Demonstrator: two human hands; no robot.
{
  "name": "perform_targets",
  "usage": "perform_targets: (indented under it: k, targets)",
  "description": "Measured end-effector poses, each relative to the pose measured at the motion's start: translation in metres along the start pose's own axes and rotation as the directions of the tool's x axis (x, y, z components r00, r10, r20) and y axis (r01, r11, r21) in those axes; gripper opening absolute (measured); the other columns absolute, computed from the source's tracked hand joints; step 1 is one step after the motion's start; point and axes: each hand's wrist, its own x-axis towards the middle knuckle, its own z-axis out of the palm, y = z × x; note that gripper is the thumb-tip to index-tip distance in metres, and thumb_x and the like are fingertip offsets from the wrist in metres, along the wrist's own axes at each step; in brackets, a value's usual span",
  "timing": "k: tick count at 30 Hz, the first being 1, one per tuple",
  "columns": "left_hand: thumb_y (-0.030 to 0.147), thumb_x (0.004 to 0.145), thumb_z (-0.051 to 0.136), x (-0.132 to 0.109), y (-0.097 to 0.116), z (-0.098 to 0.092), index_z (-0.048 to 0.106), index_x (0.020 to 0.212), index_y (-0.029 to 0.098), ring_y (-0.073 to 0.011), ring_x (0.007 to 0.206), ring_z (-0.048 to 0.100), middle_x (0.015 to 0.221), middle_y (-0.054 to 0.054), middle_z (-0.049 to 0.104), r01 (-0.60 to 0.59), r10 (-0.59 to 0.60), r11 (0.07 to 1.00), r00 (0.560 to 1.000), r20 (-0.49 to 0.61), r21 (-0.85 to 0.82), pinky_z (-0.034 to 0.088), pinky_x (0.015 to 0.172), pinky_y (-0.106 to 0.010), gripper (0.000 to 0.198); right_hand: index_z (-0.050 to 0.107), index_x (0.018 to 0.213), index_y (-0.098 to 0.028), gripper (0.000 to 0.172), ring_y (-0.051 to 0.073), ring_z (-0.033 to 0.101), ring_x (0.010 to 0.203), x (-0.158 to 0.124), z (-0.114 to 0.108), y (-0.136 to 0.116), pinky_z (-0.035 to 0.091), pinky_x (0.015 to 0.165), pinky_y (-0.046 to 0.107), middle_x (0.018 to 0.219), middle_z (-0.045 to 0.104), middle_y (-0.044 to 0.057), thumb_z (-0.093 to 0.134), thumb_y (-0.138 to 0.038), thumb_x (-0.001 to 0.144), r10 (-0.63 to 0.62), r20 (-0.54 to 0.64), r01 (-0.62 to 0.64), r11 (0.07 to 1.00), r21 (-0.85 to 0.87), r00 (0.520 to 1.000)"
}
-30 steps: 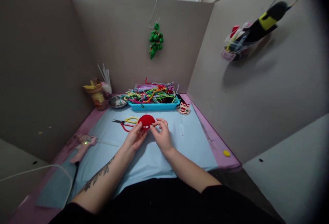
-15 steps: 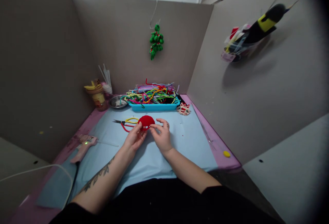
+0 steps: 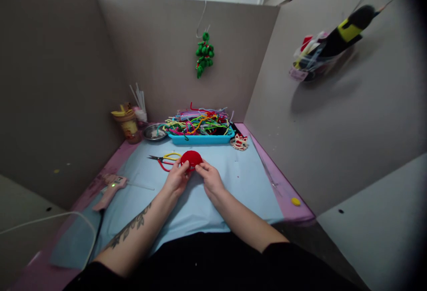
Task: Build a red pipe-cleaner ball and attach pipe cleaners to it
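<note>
A round red fuzzy piece [image 3: 191,158] is held between both hands over the light blue mat [image 3: 240,179]. My left hand [image 3: 176,179] pinches its left lower edge with fingers closed. My right hand [image 3: 207,178] pinches its right lower edge, fingers pressed together. Small scissors [image 3: 163,159] with yellow and red handles lie just left of the red piece, behind my left hand.
A blue tray [image 3: 200,138] heaped with coloured pipe cleaners stands at the back. A metal dish [image 3: 154,132] and a jar [image 3: 128,124] sit back left. A pink glue gun [image 3: 108,190] with a cable lies left. A green ornament [image 3: 204,55] hangs above. A small yellow bit [image 3: 295,201] lies right.
My right hand's fingers have closed in from spread to a pinch on the red piece and slid slightly left. The left hand has kept its hold.
</note>
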Motion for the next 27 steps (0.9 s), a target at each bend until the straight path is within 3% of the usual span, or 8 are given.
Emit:
perform_targets:
  k: [4,7,16,27]
  targets:
    - [0.013,0.066,0.078,-0.002,-0.001,0.001,0.058,0.108,0.019,-0.0127,0.076,0.067,0.090,-0.004,0.072,-0.024,0.024,0.999,1.000,-0.009,0.033,0.051,0.067,-0.020,0.046,0.066,0.063,-0.018,0.023,0.017,0.061,0.073,-0.002,0.001,-0.005,0.047,0.078,0.032,0.075,0.069,0.002,0.080,-0.035,0.057,0.100,0.044,-0.105,0.986,0.132,0.994]
    - [0.013,0.065,0.079,-0.003,-0.001,0.002,0.057,0.108,0.019,-0.0127,0.076,0.067,0.090,-0.004,0.072,-0.027,0.027,0.999,1.000,-0.010,0.045,0.051,0.066,-0.020,0.049,0.063,0.061,-0.018,0.024,0.013,0.057,0.061,-0.002,0.000,-0.008,0.047,0.070,0.029,0.064,0.066,-0.001,0.081,-0.033,0.054,0.141,0.064,-0.151,0.972,0.181,0.988]
    - [0.015,0.066,0.079,-0.004,-0.002,0.004,0.060,0.102,0.018,-0.0113,0.071,0.065,0.086,-0.003,0.071,0.015,-0.014,0.998,1.000,-0.025,0.055,0.046,0.060,-0.018,0.040,0.061,0.061,-0.019,0.025,0.013,0.058,0.069,0.000,0.002,-0.005,0.047,0.077,0.029,0.070,0.065,-0.001,0.080,-0.035,0.058,0.083,0.030,-0.087,0.975,0.205,0.996]
    - [0.019,0.064,0.082,-0.003,-0.005,0.003,0.061,0.102,0.018,-0.0100,0.071,0.063,0.091,-0.003,0.070,0.008,-0.008,0.999,1.000,-0.009,0.032,0.044,0.059,-0.018,0.044,0.068,0.076,-0.020,0.022,0.022,0.060,0.103,0.002,0.002,0.005,0.044,0.095,0.035,0.102,0.069,0.006,0.075,-0.039,0.066,-0.048,-0.009,0.048,0.984,0.171,0.999]
